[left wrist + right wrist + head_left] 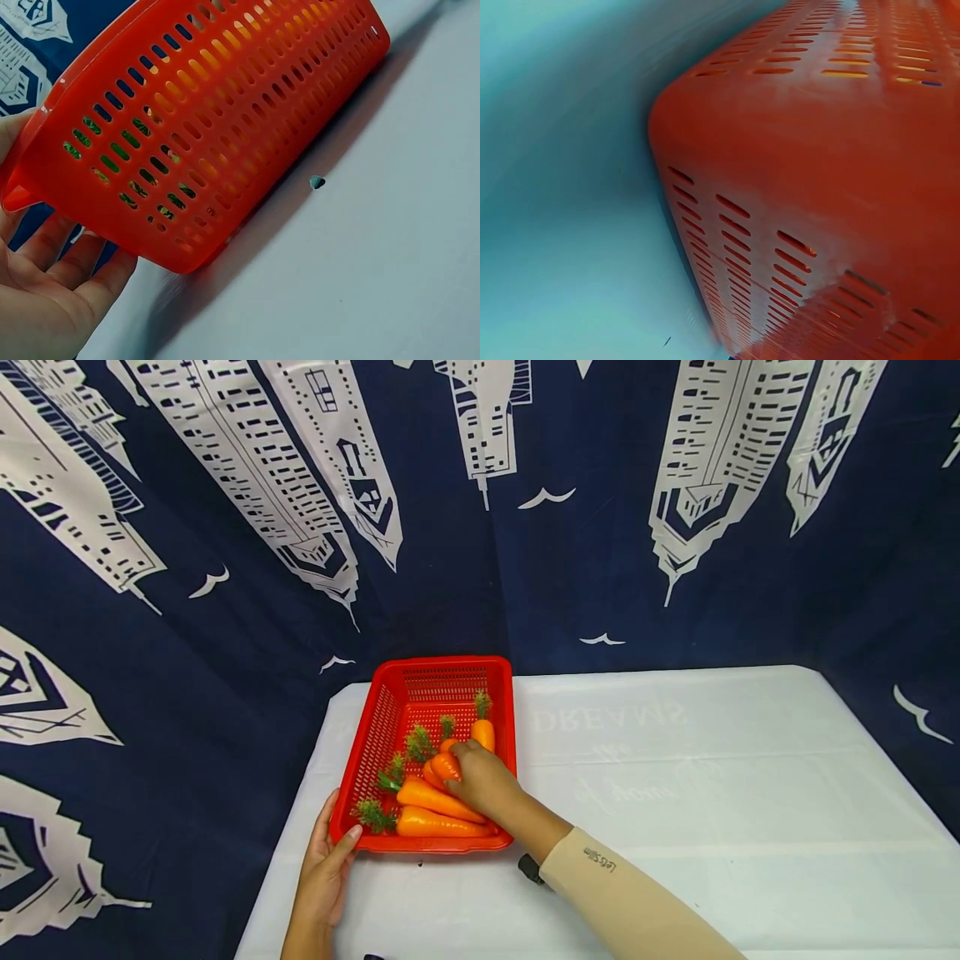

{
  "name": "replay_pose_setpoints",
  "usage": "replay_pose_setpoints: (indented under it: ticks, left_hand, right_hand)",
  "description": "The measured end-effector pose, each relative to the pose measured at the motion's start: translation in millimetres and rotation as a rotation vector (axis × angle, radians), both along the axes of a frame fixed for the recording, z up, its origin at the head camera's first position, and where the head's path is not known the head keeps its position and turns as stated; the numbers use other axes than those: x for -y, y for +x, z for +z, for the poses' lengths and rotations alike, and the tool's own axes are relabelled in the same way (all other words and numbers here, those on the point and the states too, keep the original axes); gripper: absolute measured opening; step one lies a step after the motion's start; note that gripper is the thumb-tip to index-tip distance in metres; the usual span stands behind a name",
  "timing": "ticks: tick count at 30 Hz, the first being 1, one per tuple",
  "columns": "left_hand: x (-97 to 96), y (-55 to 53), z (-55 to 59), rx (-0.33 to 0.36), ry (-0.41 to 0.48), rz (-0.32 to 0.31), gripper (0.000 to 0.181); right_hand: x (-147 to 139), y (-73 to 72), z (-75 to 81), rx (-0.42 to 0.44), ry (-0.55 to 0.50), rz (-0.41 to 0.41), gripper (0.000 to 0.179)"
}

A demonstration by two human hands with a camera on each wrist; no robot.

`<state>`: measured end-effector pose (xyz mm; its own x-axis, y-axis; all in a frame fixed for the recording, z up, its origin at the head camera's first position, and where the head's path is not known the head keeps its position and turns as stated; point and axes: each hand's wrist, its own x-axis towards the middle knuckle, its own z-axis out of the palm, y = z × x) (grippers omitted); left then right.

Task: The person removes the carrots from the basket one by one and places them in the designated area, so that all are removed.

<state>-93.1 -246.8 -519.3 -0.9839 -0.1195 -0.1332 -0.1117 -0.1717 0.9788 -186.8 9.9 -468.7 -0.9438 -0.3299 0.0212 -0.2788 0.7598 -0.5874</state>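
A red perforated plastic basket (pixel 420 845) stands on the white-covered table, holding several orange toy carrots (pixel 438 823) with green leafy tops. At its front left corner, my left hand (pixel 322 877) grips the rim, thumb on top and fingers along the outside. The left wrist view shows those fingers (pixel 64 262) against the basket's wall (pixel 60 172). My right hand (pixel 483 781) reaches inside and holds a carrot (pixel 444 767) near the middle of the pile; its fingertips are partly hidden. Only the basket's outer corner (pixel 780 142) and the table fill the right wrist view.
The white table cover (pixel 712 810) extends to the right of the basket. Behind and to the left hangs a navy cloth (pixel 570 577) printed with white buildings and birds. A small dark speck (pixel 318 182) lies in front of the basket. A black object (pixel 529 868) shows beside the right forearm.
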Motion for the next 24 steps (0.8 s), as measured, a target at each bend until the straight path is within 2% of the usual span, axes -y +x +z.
replay_pose_setpoints:
  ticks: [13,24]
  left_hand:
    - [2.8,-0.4,-1.7,-0.016,0.006,-0.023,0.071]
    - [4.2,-0.8,-2.5,-0.012,0.007,-0.028,0.07]
  right_hand:
    - [-4.5,-1.2,0.6,-0.017,-0.134,0.003,0.056]
    - [-5.6,-0.5,0.3,-0.075,-0.16,-0.007,0.056]
